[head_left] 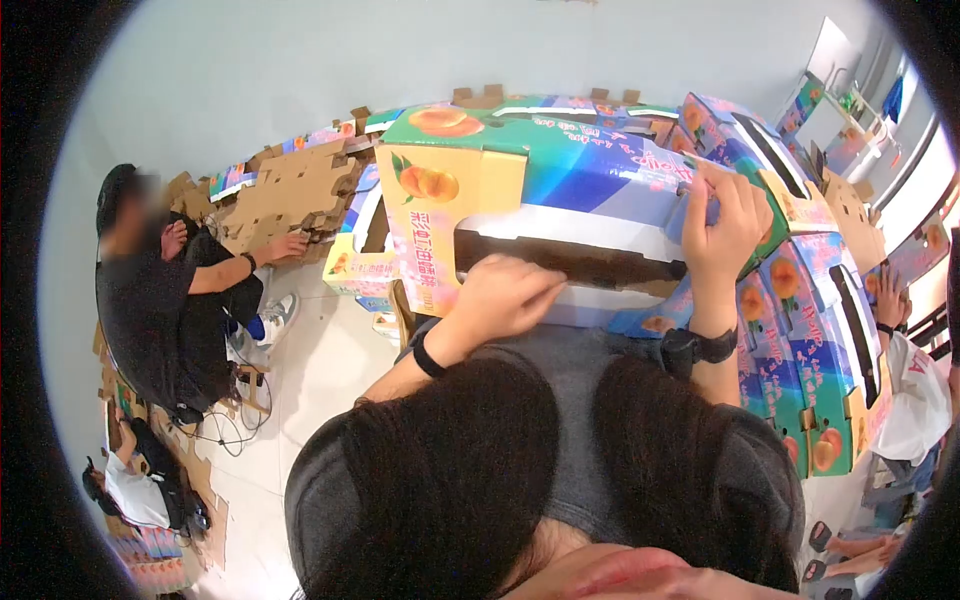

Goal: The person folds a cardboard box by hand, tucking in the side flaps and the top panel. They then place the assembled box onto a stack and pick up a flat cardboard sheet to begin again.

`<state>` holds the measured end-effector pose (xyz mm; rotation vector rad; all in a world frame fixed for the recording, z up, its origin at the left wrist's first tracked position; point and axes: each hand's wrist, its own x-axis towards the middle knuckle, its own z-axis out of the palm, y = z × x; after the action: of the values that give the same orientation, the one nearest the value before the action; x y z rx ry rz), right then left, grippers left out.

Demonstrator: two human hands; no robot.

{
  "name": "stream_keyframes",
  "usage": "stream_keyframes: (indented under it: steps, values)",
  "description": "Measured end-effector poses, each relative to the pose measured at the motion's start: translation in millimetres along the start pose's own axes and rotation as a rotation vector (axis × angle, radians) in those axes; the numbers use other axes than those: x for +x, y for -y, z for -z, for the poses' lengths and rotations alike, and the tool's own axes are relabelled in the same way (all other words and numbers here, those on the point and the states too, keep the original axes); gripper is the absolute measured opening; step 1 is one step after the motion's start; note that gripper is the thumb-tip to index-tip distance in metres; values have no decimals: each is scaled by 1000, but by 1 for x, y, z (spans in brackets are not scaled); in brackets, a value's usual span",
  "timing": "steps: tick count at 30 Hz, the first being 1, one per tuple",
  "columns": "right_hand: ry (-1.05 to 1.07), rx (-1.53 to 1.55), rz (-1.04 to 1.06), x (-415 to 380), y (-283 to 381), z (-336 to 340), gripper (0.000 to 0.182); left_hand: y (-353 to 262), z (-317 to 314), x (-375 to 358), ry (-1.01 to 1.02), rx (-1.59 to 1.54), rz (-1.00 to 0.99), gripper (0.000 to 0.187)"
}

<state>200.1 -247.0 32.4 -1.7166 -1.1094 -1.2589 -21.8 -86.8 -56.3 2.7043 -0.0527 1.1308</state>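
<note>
A printed cardboard fruit box (590, 170), yellow, green and blue with peach pictures, lies directly in front of me. A long opening with white borders runs along its near side, showing brown inside. My left hand (510, 297) is at the lower edge of that opening, its fingers bent together over the border. Up at the box's right end, my right hand (728, 215) has its fingers curled in a pinch against the edge. Both hands touch the same box. Their fingertips are partly hidden.
More fruit boxes (810, 340) stand stacked at right, others behind against the wall. Flat brown cardboard (290, 195) lies at left, near a crouching person (160, 300) in black. Another person (140, 490) is lower left. At right, a person in a white shirt (915, 385) touches a box.
</note>
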Motion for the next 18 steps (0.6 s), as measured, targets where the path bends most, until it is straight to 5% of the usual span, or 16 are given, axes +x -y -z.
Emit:
stream_keyframes:
  steps: [4,8,9,13,16,18]
  values:
    - [87,0,-23,6,-2,7,34,-10,47,3,13,-651,-8,8]
    - [93,-18,-40,5,0,5,38,-9,78,4,291,-1656,225,45]
    - [92,-18,-47,4,1,4,38,1,79,4,433,-1627,243,60]
    - [70,-31,-44,2,0,4,36,0,67,3,475,-1613,733,62]
    - [45,-26,-43,0,1,7,33,0,48,13,357,-1830,718,77]
    - [17,-24,-24,-2,4,11,31,6,30,14,111,-2012,694,69]
